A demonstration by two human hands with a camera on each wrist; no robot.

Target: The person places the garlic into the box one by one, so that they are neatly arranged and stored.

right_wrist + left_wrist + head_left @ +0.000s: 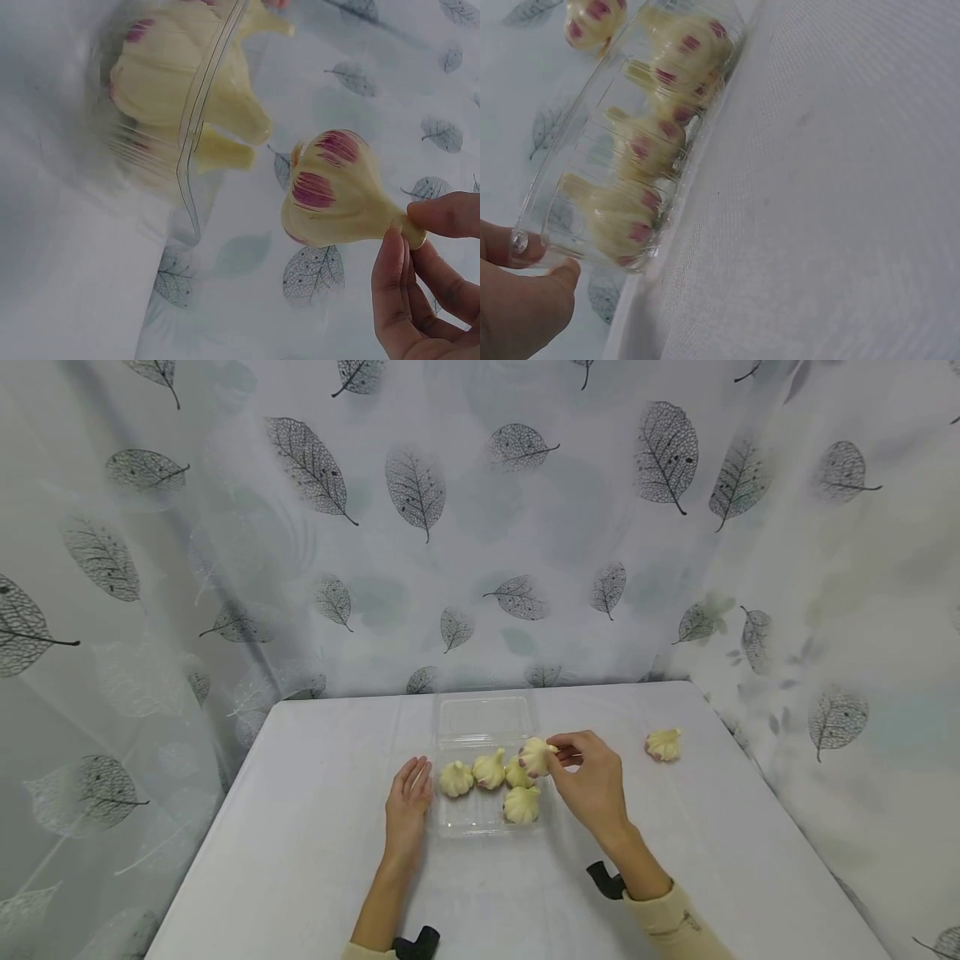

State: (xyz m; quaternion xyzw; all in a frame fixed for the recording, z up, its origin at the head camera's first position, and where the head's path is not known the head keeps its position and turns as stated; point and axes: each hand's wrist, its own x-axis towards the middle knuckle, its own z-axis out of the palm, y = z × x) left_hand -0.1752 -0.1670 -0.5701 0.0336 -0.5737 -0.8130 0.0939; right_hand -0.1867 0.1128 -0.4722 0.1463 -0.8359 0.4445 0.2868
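Note:
A clear plastic clamshell box (468, 828) lies with its lid (483, 718) folded back. In its base sit several pale garlic bulbs with purple patches, such as the leftmost garlic bulb (456, 779) and the front right one (522, 805). My left hand (407, 806) rests along the box's left side, fingers fairly straight and touching the rim in the left wrist view. My right hand (592, 777) pinches another garlic bulb (334, 191) by its stem between thumb and fingertips. That bulb is held above the box's right edge, apart from the others.
One more garlic bulb (663, 745) lies to the right on the white table (315, 827). A leaf-patterned curtain (480, 527) hangs behind the table and along both sides. Black bands (606, 881) are at both wrists.

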